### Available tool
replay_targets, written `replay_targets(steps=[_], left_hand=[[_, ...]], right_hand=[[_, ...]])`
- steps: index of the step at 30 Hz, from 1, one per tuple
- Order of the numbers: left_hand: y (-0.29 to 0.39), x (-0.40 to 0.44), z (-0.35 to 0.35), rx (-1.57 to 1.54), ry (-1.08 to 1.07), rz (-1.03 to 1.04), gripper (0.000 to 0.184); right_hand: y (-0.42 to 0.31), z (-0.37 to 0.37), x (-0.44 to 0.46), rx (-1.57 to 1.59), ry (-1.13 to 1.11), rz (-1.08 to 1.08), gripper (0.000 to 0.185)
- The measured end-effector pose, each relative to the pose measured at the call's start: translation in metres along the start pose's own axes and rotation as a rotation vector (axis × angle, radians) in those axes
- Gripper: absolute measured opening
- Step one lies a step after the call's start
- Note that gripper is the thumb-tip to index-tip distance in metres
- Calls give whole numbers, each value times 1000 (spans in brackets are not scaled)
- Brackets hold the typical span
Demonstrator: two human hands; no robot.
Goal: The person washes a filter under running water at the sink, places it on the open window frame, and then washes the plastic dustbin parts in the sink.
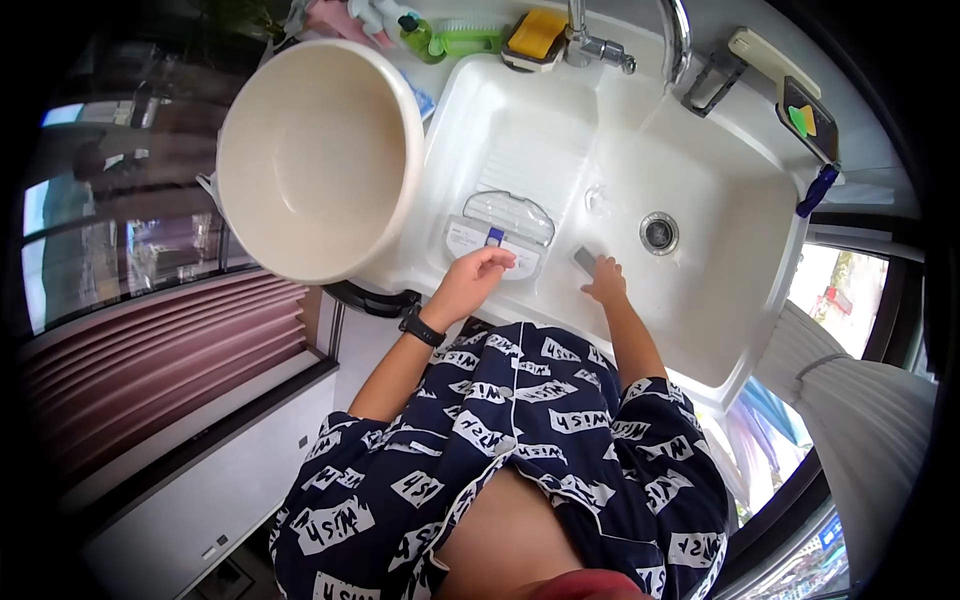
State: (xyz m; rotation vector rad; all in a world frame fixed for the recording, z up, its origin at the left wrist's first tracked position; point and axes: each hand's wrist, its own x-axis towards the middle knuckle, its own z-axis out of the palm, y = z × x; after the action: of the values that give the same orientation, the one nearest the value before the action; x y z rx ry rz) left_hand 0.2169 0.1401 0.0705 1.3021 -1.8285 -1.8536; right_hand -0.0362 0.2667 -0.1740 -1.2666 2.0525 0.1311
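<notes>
A shallow plastic box (520, 262) with a clear, raised lid (510, 212) and a blue tab (495, 236) lies in the left part of the white sink. My left hand (478, 280), with a black watch on its wrist, is at the box's near edge, fingers curled together beside the tab. Part of its grip is hidden. To the right, my right hand (607, 282) has its fingers closed on the end of a small grey rectangular block (585, 260), low over the sink floor.
Water runs from the faucet (678, 45) near the drain (659, 233). A big cream basin (315, 165) stands left of the sink. Along the back are a yellow sponge (537, 35), a green brush (470, 40) and bottles. A black holder (808, 120) hangs at the right rim.
</notes>
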Motion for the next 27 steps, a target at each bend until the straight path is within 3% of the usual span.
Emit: replay_targets(steps=[4, 7, 9, 11, 14, 16, 20, 23, 27], left_hand=[[7, 13, 1, 45, -21, -32, 25], [25, 34, 9, 44, -47, -42, 24], [37, 50, 14, 71, -81, 1, 23], [45, 76, 18, 92, -127, 67, 22], [71, 122, 29, 104, -63, 194, 22], [92, 153, 41, 158, 46, 280, 28], [104, 214, 66, 311, 198, 337, 50], [104, 260, 74, 316, 93, 249, 44], [131, 256, 91, 121, -86, 111, 42]], right_hand=[[19, 77, 47, -75, 132, 55, 64], [12, 0, 26, 29, -77, 21, 62], [10, -39, 39, 202, 64, 65, 62], [-1, -99, 45, 344, 330, -30, 57], [-21, -182, 45, 547, 673, -192, 51], [-33, -220, 37, 588, 739, -227, 50], [-47, -249, 24, 657, 798, -221, 49], [-41, -247, 21, 673, 814, -221, 50], [-30, -251, 6, 752, 854, -239, 50]])
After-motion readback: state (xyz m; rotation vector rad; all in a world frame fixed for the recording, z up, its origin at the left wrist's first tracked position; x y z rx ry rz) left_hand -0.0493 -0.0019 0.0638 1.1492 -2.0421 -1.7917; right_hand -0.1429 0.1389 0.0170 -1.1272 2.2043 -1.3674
